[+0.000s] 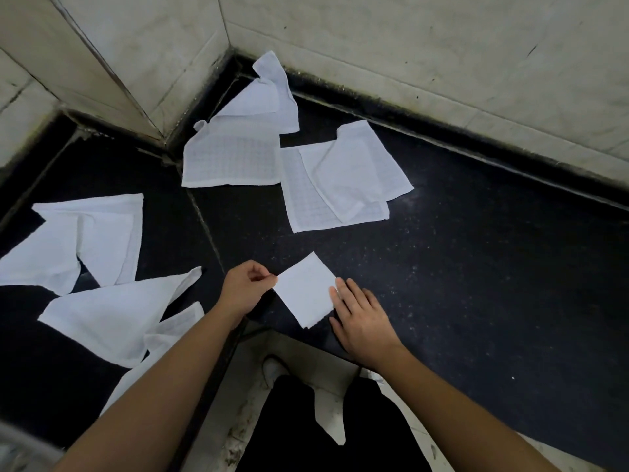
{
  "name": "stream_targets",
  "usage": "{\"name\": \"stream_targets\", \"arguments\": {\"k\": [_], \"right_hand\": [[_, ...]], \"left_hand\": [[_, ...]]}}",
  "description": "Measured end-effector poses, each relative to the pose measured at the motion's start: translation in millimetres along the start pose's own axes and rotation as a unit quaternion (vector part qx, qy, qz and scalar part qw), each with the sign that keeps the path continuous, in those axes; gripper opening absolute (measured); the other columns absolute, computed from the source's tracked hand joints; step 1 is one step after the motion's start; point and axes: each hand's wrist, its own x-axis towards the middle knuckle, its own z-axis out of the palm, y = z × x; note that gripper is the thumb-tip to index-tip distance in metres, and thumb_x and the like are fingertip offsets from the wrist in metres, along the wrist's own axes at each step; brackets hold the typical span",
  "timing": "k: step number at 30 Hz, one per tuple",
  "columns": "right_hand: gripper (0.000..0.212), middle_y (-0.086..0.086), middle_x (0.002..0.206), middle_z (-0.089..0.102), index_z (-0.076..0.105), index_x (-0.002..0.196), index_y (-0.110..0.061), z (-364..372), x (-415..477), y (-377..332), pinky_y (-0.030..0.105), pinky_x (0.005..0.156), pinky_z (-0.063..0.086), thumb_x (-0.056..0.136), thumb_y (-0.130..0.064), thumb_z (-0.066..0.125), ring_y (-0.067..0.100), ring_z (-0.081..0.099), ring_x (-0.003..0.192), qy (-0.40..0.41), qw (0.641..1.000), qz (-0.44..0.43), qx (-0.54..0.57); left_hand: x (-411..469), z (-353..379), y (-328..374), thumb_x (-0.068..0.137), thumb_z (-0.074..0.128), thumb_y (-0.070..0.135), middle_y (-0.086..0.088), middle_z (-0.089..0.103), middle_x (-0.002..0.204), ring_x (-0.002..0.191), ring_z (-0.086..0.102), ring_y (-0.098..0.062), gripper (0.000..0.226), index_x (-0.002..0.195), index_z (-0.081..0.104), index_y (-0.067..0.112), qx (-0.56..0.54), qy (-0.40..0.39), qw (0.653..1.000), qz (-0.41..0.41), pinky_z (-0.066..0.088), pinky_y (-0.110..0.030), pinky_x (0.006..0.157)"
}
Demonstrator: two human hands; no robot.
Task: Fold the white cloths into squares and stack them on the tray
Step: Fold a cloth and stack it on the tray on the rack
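A black speckled stone counter (476,267) fills most of the view and is bordered at the back by pale tiled walls (442,46) that meet in a corner. Several unfolded white woven cloths are spread over it. A rumpled white cloth (238,148) is seen in the corner, with one end propped against the wall. Just beside it, to the right, a half-folded white cloth (340,185) is laid flat. At the left edge a creased white cloth (95,233) is spread, and nearer the front a triangular white cloth (112,315) is laid over another one.

A small folded white square cloth (304,289) is lying on the counter near its front edge, turned corner-on, well apart from the loose cloths. Its left corner is pinched between thumb and fingers of the left hand (243,289). The right hand (362,318) is laid flat on the counter with straight fingers, and the square's right edge is touched by its fingertips. Below the counter edge, black trousers (340,437) and a white shoe (272,369) are seen over a pale floor.
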Motion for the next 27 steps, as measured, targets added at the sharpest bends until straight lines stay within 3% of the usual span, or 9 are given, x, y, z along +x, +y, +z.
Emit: {"name": "stream_targets", "arguments": {"k": [4,7,10,12,14,16,19,24,27], "right_hand": [[0.059,0.014,0.156,0.039,0.042,0.148,-0.008,0,-1,-1,0.047,0.112,0.041,0.102,-0.043,0.03,0.03,0.04,0.142,0.001,1.0,0.0,0.004],[0.061,0.014,0.158,0.035,0.039,0.15,-0.008,1,-4,2,0.047,0.114,0.038,0.102,-0.045,0.028,0.029,0.037,0.144,0.0,1.0,0.002,0.008],[0.062,0.014,0.16,0.03,0.035,0.152,-0.006,3,-5,4,0.047,0.115,0.036,0.103,-0.044,0.027,0.029,0.032,0.147,-0.009,1.0,-0.005,0.012],[0.063,0.014,0.162,0.027,0.032,0.153,-0.005,4,-5,6,0.047,0.117,0.034,0.104,-0.045,0.028,0.028,0.028,0.149,-0.015,1.0,-0.01,0.015],[0.065,0.013,0.163,0.024,0.03,0.154,-0.005,4,-6,9,0.047,0.118,0.032,0.104,-0.046,0.027,0.027,0.024,0.15,-0.021,1.0,-0.017,0.011],[0.067,0.012,0.163,0.021,0.027,0.155,-0.006,4,-8,13,0.048,0.119,0.028,0.104,-0.049,0.026,0.026,0.02,0.151,-0.03,0.999,-0.021,-0.002],[0.072,0.011,0.165,0.016,0.021,0.157,-0.007,4,-11,20,0.05,0.122,0.021,0.103,-0.055,0.023,0.026,0.013,0.153,-0.041,0.999,-0.009,-0.012],[0.072,0.013,0.165,0.015,0.024,0.156,-0.006,-2,-15,10,0.051,0.121,0.021,0.103,-0.055,0.028,0.03,0.012,0.153,-0.019,0.999,0.034,0.009],[0.07,0.014,0.165,0.015,0.016,0.158,-0.014,-2,-16,-3,0.053,0.121,0.02,0.103,-0.054,0.031,0.035,0.014,0.152,0.005,0.995,-0.096,0.003]], "left_hand": [[2,-1,-1,0.083,0.077,0.017,-0.001,0.068,0.085,0.08,0.064,-0.015,0.018,0.094,0.062,0.018,0.055,-0.007,0.998,0.021,0.053,-0.029,0.074],[1,1,-2,0.09,0.069,0.026,0.003,0.065,0.091,0.084,0.06,-0.013,0.019,0.105,0.063,0.018,0.231,0.012,0.966,0.118,0.052,-0.032,0.078],[2,7,-4,0.093,0.06,0.018,-0.007,0.064,0.112,0.099,0.06,-0.025,0.021,0.112,0.066,0.01,0.404,0.063,0.821,0.399,0.054,-0.041,0.078],[9,16,-3,0.089,0.061,0.007,-0.015,0.059,0.132,0.118,0.057,-0.033,0.034,0.122,0.063,0.006,0.473,0.012,0.704,0.53,0.054,-0.047,0.088],[18,23,1,0.095,0.045,0.009,-0.013,0.04,0.153,0.141,0.039,-0.03,0.046,0.141,0.049,0.007,0.542,-0.077,0.621,0.561,0.041,-0.048,0.106],[28,26,8,0.102,0.027,0.019,-0.008,0.014,0.164,0.151,0.014,-0.025,0.053,0.154,0.027,0.01,0.609,-0.145,0.579,0.523,0.022,-0.049,0.118],[41,29,13,0.104,0.015,0.03,0.0,-0.011,0.164,0.151,-0.007,-0.02,0.057,0.157,0.001,0.017,0.649,-0.187,0.573,0.463,0.007,-0.049,0.122],[42,32,6,0.104,0.014,0.031,0.001,-0.014,0.163,0.151,-0.01,-0.019,0.057,0.157,-0.003,0.017,0.644,-0.184,0.581,0.462,0.009,-0.05,0.122],[42,31,8,0.104,0.015,0.031,0.0,-0.008,0.165,0.152,-0.007,-0.02,0.056,0.158,0.004,0.016,0.638,-0.173,0.586,0.469,0.014,-0.051,0.121]]}}
